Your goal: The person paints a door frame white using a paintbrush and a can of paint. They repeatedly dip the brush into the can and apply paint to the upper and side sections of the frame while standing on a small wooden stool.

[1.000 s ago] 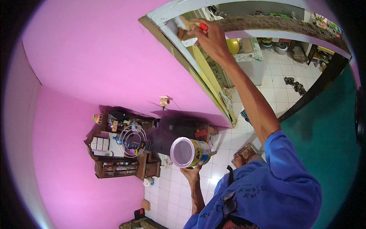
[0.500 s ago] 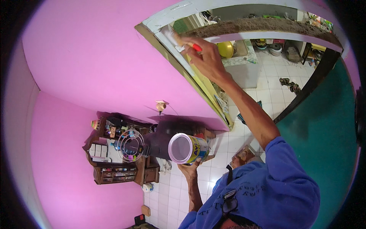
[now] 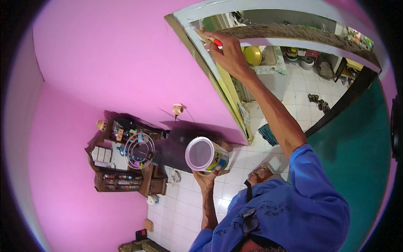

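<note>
My right hand (image 3: 230, 55) is raised, its fingers closed round a paintbrush (image 3: 217, 42) with a red-ended handle. The brush's head meets the pale painted upper part of the door frame (image 3: 194, 38), close to its top corner. Lower down, the same frame post is yellow (image 3: 230, 90). At chest height my left hand (image 3: 205, 179) grips an open paint can (image 3: 220, 158) from below and the side. Pale greyish paint shows inside the can, and its label is yellow and blue. The fingers behind the can are partly hidden.
Pink wall (image 3: 126, 54) adjoins the frame on the left. A dusty ledge (image 3: 273, 31) crosses above the doorway, and a green door (image 3: 357, 138) stands at right. A socket-like fitting (image 3: 178, 110), a fan (image 3: 139, 151) and a dark wooden cabinet (image 3: 121, 182) are lower left.
The view has shifted a little. My right hand has moved the brush slightly along the frame toward its top corner. My left hand still holds the can at about the same height.
</note>
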